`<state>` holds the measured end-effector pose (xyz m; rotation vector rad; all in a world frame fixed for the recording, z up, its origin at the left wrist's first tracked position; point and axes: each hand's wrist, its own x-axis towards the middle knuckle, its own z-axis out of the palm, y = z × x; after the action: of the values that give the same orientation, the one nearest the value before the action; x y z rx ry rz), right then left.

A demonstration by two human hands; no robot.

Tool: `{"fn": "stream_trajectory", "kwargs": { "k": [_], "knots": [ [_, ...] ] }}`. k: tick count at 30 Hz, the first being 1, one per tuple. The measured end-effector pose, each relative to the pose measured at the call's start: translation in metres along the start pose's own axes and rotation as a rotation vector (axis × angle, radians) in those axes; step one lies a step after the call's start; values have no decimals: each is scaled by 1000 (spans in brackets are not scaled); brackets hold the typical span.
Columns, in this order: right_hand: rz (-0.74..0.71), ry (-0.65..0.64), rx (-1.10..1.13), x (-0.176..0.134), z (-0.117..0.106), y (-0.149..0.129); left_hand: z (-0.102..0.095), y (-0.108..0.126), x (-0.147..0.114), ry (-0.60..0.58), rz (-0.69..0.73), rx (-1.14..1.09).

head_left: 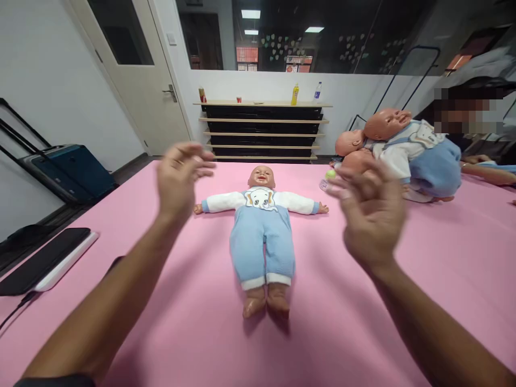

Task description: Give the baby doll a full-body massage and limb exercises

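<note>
Pink table (169, 322): doll (262, 231) on back, between raised fingers (188, 148).

Wearer's two hands (176, 183), one flat doll (260, 220), three piled doll heads (382, 124); one green-capped bottle (325, 181), one pink tabletop (322, 317)

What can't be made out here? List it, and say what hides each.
All in the head view:
Left hand and right hand: fingers blurred.
Dark object: mostly hidden by the left forearm.
Small green-capped bottle: markings too small to read.
Lower dolls: bodies largely covered by the top doll and right hand.
Cable: cut off by the left edge.
</note>
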<state>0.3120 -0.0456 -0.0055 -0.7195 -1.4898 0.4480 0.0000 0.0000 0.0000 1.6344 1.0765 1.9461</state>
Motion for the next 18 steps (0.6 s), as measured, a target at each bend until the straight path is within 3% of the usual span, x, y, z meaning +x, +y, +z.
{"fn": "stream_trajectory", "kwargs": {
  "k": [4,8,14,18],
  "knots": [
    [249,-28,-32,-8,33,80,41,-76,-13,-85,-225,128],
    [359,-54,-62,7,70,156,79,-144,5,-135,-295,243],
    [486,-23,-92,60,138,229,117,-197,44,-231,-244,318],
    [546,-61,-180,66,150,248,117,-216,39,-244,-298,315]
  ]
}}
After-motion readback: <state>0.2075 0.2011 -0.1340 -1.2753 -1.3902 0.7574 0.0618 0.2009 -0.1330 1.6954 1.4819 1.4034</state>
